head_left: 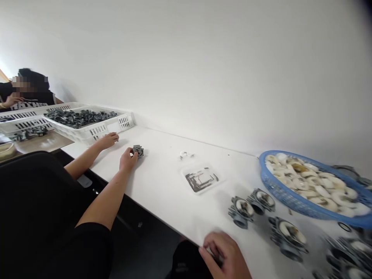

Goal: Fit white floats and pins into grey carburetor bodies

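Observation:
My right hand (228, 254) is at the table's front edge, at the bottom of the view. Its fingers are curled with the thumb close to them; it is slightly blurred, and what it holds, if anything, cannot be made out. My left hand is out of view. Right of my hand, grey metal parts (241, 211) with white round inserts stand on the white table (162, 182). Beyond my hand lies a clear shallow tray (200, 180) of thin dark pieces, with small whitish pieces (186, 155) behind it.
A blue basket (293, 199) of white ring-like parts sits at the right. At the left, a person's two bare arms (101, 197) reach over the table, one hand on a metal part (138, 150). White crates (84, 133) of dark parts and another person (35, 87) are farther back.

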`<state>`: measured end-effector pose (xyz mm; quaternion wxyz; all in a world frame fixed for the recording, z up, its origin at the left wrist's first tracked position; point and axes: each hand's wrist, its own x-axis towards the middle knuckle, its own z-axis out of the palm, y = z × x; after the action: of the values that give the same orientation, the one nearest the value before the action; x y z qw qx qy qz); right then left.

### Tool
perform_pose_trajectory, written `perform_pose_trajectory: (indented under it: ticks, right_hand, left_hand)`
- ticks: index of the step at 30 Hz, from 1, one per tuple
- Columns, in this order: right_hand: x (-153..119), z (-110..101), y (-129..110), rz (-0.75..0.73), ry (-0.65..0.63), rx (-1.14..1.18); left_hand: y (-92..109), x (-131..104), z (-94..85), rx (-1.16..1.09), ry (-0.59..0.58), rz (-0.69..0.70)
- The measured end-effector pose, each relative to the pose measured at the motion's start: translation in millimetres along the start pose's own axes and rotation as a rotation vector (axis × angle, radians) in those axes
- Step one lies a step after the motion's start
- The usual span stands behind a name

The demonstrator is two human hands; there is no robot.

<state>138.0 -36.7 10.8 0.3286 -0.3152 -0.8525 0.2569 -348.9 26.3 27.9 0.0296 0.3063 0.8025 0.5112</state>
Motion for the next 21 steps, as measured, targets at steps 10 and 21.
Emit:
perform_pose_trajectory:
  ticks: [10, 21]
  right_hand:
    - [-5, 1, 2, 0.077, -0.155, 0.157]
    - [-47, -27, -34, 0.065, 0.164, 0.264]
  left_hand:
    - [44, -162, -2.2, -0.323, -0.16, -0.192]
    - [141, -338, -0.3, -0.639, -0.601, -0.226]
